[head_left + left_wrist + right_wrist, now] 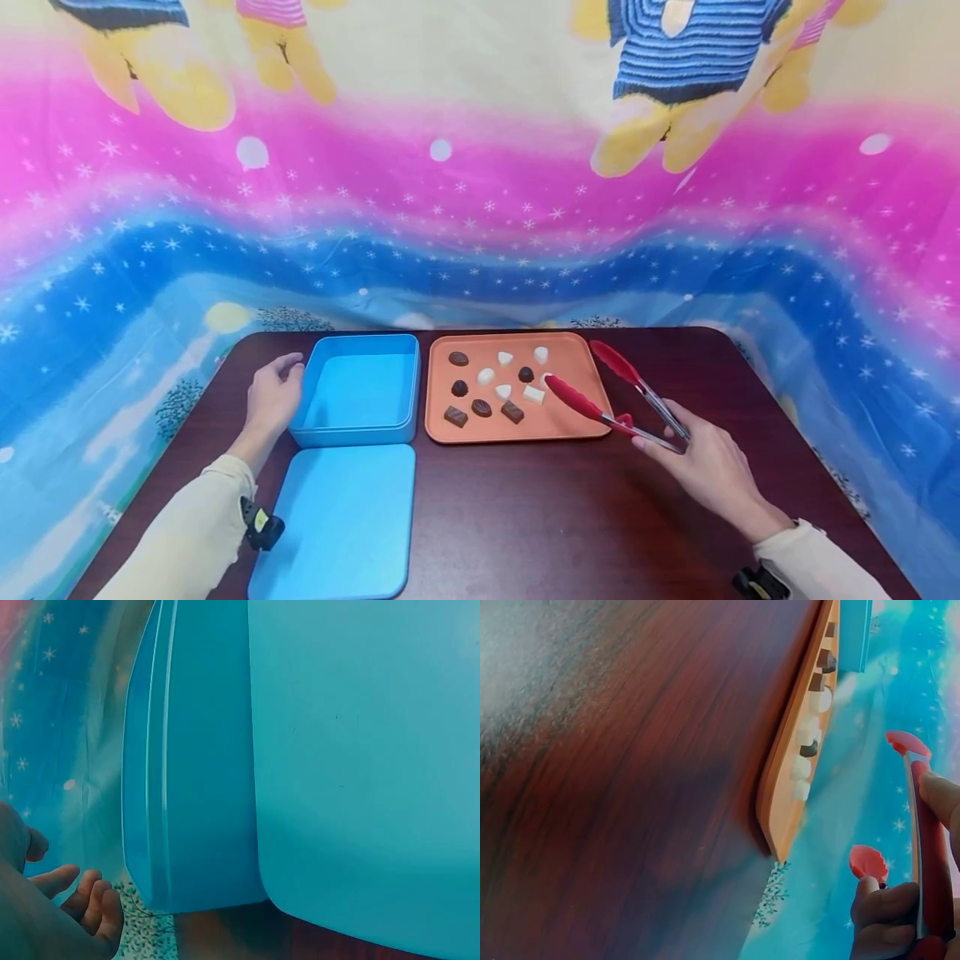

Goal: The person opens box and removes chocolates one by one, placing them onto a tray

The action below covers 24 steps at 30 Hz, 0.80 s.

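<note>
My right hand [712,467] grips red-tipped metal tongs [657,408], their two arms spread apart. One red tip overlaps the right part of an orange tray [592,421] in the head view; the other lies past its right edge. On that tray sit several chocolates: dark ones such as a striped block [512,412] and a round piece [526,374], and white ones such as a square [534,394]. My left hand [272,396] is at the left wall of an open blue box [352,436], fingers loosely bent and holding nothing. No chocolates show inside the box.
A flat blue lid [345,525] lies in front of the box on the dark brown table [525,517]. Behind the table hangs a patterned cloth [480,208]. Each wrist wears a small black camera [261,525].
</note>
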Each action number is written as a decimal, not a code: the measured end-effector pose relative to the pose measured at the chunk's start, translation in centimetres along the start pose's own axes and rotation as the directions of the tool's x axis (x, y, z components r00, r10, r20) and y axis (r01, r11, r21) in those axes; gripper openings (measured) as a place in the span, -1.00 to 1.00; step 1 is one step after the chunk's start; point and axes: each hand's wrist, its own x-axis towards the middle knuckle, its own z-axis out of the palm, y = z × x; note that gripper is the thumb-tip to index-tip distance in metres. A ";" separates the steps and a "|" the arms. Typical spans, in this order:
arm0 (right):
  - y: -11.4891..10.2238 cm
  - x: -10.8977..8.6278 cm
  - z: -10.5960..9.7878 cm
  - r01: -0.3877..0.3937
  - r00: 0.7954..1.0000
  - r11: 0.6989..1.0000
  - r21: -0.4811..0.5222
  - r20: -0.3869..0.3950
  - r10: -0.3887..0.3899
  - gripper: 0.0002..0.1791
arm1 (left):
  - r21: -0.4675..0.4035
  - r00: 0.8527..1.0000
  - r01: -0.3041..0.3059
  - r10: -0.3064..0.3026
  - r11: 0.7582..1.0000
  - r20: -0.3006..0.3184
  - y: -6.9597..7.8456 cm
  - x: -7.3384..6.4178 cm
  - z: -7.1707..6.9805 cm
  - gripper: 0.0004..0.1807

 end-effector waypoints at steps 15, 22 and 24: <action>1.7 0.4 0.9 -0.001 0.999 1.000 0.015 -0.043 0.001 -0.26 | 0.037 0.991 -0.136 0.136 0.990 0.021 1.6 -1.4 1.3 -0.49; 2.5 0.6 1.0 -0.008 0.997 1.000 0.009 -0.077 0.009 -0.18 | 0.042 0.981 -0.189 0.187 0.981 0.049 2.1 -2.2 2.0 -0.50; 2.7 0.6 1.1 -0.013 0.996 1.000 0.010 -0.086 0.013 -0.16 | 0.049 0.978 -0.206 0.204 0.977 0.053 2.2 -2.3 2.2 -0.51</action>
